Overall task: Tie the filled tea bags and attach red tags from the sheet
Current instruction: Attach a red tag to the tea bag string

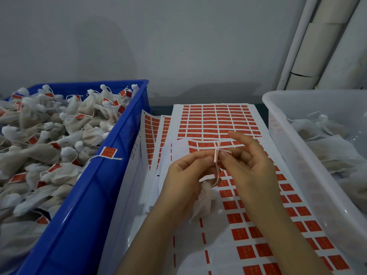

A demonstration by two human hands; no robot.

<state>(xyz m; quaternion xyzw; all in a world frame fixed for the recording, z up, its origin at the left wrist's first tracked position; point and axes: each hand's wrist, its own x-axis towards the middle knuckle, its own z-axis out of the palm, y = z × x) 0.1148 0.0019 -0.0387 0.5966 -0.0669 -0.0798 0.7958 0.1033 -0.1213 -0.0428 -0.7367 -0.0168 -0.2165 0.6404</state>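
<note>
Tea bag (204,203) hangs between the two hands above the sheet of red tags (258,225), its white cloth body drooping below the left palm and its thin string (218,173) running up to the fingertips. Left hand (184,175) pinches a folded tag (216,155) edge-on between thumb and forefinger, with the other fingers curled under around the neck of the bag. Right hand (248,165) meets it from the other side, thumb and forefinger pinching the same tag and string, while its remaining fingers fan out loosely above. Under the arms the near sheet lies flat, partly stripped on its left part, where only white backing shows. Beyond the hands a second sheet (218,120) with full rows of tags overlaps more sheets fanned out to the left. At the left stands a blue crate (111,175) heaped with tied bags already carrying red tags (108,152), one tag draped over its rim. At the right sits a clear tub (282,139) holding untagged white bags. A grey wall (158,46) closes the back.
</note>
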